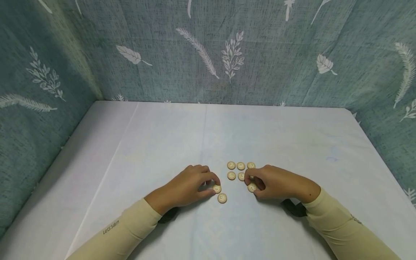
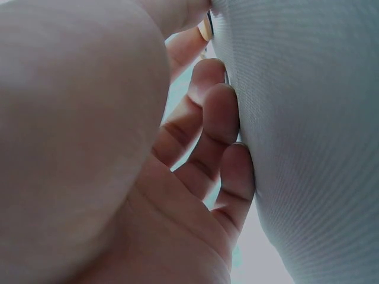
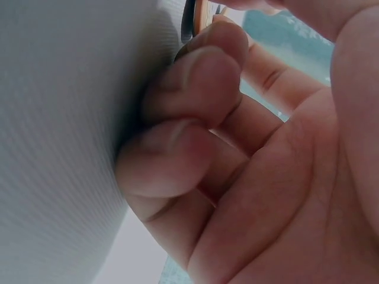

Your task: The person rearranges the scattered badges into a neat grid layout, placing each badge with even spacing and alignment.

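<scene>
On the white tabletop, my left hand [image 1: 195, 184] pinches a small round beige disc [image 1: 216, 189] between thumb and index finger. Just below it lies another loose disc [image 1: 222, 198], apart from the fingers. My right hand [image 1: 276, 182] has thumb and index finger around a disc [image 1: 251, 187] at the lower right of a group. Several like discs lie there in rows, among them one at the upper left [image 1: 231, 165] and one in the second row [image 1: 241, 176]. Faint dark marks show on their faces. Both wrist views catch only a disc's edge [image 2: 206, 28] [image 3: 203, 16] beyond the fingers.
The white-covered table [image 1: 146, 144] runs back to a green leaf-patterned cloth [image 1: 162, 72], which also hangs along both sides. Under each wrist is a dark strapped object [image 1: 294, 207]. Creases run across the table cover.
</scene>
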Demonstrator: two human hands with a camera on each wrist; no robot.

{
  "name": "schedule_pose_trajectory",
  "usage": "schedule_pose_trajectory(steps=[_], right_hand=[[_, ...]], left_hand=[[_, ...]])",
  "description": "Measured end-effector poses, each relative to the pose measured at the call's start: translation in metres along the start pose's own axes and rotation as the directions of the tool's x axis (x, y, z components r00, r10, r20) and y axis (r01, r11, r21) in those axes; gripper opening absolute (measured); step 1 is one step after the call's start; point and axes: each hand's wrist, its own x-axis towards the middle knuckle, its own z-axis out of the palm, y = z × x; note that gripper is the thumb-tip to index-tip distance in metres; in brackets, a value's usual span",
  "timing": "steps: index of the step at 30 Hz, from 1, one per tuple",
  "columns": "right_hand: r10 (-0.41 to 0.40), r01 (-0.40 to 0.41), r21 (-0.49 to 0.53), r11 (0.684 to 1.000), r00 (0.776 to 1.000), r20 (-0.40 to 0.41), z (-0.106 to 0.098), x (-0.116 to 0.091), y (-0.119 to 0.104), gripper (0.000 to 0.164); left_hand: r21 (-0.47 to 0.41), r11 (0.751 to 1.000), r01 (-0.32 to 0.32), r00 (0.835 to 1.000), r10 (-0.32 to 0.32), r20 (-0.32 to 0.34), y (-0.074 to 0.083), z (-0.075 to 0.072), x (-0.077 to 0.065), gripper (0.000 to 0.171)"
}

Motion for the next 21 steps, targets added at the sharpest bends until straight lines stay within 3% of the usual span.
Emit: schedule_pose_trajectory(steps=[21], right_hand=[[0.023,-0.023,0.011,1.000,1.000,0.005,0.0002,0.0002,-0.0002,0.023]], left_hand=[[-0.007,1.000,0.000,1.000,0.000,0.005,-0.0001,0.0000,0.0005,0.017]])
